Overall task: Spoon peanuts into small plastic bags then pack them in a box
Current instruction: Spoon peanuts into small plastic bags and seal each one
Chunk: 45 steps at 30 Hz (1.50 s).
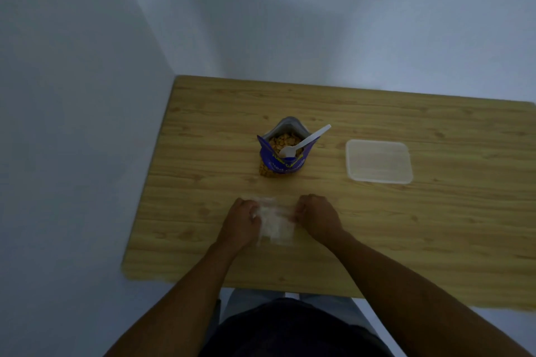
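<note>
Dark clothing [290, 327] fills the bottom edge at 6 o'clock, nearest the lens, and from there our two bare forearms run up onto the wooden table [435, 226].

Our left hand [242, 219] and right hand [317, 216] sit side by side at the near middle of the table, knuckles up, fingers curled in. Between them lies a small clear plastic bag [275, 223]. Each hand pinches one side of it: left hand on the 9 o'clock edge, right hand on the 3 o'clock edge. The plastic is blurred and nearly see-through, so we cannot tell whether it is one bag or a few stacked, nor whether its mouth is open. It looks empty of peanuts from here. Its lower part rests flat on the wood.

At 12 o'clock from the hands, a little way off, stands a purple peanut pouch [282, 153], upright, top open, with tan peanuts [282, 140] showing inside. A white plastic spoon [304, 142] stands in the pouch, bowl down among the nuts, handle leaning out over the rim toward 2 o'clock. Nobody touches it.

At 3 o'clock from the pouch, apart from it, sits a clear rectangular plastic box [378, 161] with rounded corners. We cannot tell whether a lid is on it.

Pale walls [87, 95] meet in a corner behind the table at 11 o'clock.
</note>
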Each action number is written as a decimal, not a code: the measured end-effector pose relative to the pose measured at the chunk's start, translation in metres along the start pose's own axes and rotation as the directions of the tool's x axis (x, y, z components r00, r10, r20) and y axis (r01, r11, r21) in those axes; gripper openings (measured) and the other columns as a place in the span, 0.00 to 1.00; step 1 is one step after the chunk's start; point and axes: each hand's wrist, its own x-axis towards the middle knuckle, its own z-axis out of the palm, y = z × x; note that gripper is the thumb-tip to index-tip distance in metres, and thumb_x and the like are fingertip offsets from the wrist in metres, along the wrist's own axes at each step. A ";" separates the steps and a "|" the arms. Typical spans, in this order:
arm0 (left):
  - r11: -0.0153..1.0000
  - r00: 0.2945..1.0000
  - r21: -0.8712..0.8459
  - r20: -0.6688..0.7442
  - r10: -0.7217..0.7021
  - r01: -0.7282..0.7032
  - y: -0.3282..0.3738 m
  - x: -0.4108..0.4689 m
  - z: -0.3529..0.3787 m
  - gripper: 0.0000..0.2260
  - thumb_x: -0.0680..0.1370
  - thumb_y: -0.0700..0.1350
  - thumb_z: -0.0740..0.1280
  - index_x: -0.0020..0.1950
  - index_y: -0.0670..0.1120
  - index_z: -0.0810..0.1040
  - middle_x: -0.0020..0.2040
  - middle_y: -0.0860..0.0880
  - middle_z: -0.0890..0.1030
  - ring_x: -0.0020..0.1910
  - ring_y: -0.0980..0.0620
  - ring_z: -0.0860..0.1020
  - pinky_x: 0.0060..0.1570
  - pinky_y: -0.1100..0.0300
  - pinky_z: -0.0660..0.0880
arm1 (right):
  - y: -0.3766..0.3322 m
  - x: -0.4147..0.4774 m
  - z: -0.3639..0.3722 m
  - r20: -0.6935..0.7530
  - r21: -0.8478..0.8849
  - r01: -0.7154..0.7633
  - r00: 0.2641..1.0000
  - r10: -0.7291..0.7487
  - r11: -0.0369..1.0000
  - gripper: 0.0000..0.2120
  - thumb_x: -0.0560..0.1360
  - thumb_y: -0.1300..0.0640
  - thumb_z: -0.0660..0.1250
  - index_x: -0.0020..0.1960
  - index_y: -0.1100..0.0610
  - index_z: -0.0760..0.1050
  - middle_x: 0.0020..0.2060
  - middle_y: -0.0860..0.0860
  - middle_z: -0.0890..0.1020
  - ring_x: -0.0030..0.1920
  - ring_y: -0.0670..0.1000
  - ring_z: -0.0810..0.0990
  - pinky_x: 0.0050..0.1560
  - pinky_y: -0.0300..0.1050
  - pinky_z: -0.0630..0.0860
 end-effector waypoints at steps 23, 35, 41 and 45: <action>0.803 0.976 -0.559 -0.184 0.121 -0.205 0.105 0.000 -0.043 0.10 0.82 0.44 0.64 0.52 0.45 0.85 0.39 0.49 0.85 0.37 0.59 0.80 0.38 0.65 0.75 | -0.033 -0.002 -0.099 -0.413 0.009 0.636 0.705 -0.576 0.772 0.13 0.75 0.60 0.73 0.59 0.53 0.84 0.48 0.50 0.87 0.41 0.39 0.78 0.43 0.34 0.75; 0.799 0.963 -0.539 -0.190 0.191 -0.265 0.119 -0.004 -0.043 0.08 0.82 0.41 0.65 0.52 0.45 0.84 0.43 0.48 0.85 0.41 0.59 0.81 0.42 0.65 0.76 | -0.028 -0.003 -0.109 -0.447 0.051 0.647 0.696 -0.562 0.761 0.10 0.75 0.59 0.75 0.55 0.52 0.86 0.45 0.47 0.87 0.37 0.40 0.80 0.41 0.29 0.72; 0.808 0.962 -0.526 -0.200 0.187 -0.266 0.123 -0.005 -0.043 0.08 0.82 0.42 0.65 0.50 0.50 0.84 0.42 0.52 0.84 0.40 0.61 0.80 0.41 0.67 0.75 | -0.026 -0.002 -0.113 -0.452 0.057 0.664 0.683 -0.573 0.746 0.08 0.74 0.59 0.76 0.53 0.52 0.86 0.44 0.47 0.87 0.38 0.42 0.81 0.40 0.33 0.75; 0.791 0.963 -0.552 -0.204 0.178 -0.263 0.131 -0.007 -0.045 0.09 0.82 0.43 0.65 0.48 0.53 0.83 0.41 0.53 0.85 0.40 0.61 0.80 0.41 0.67 0.75 | -0.025 -0.002 -0.113 -0.487 0.034 0.695 0.639 -0.595 0.719 0.08 0.75 0.59 0.74 0.54 0.53 0.86 0.48 0.48 0.88 0.45 0.44 0.85 0.45 0.33 0.77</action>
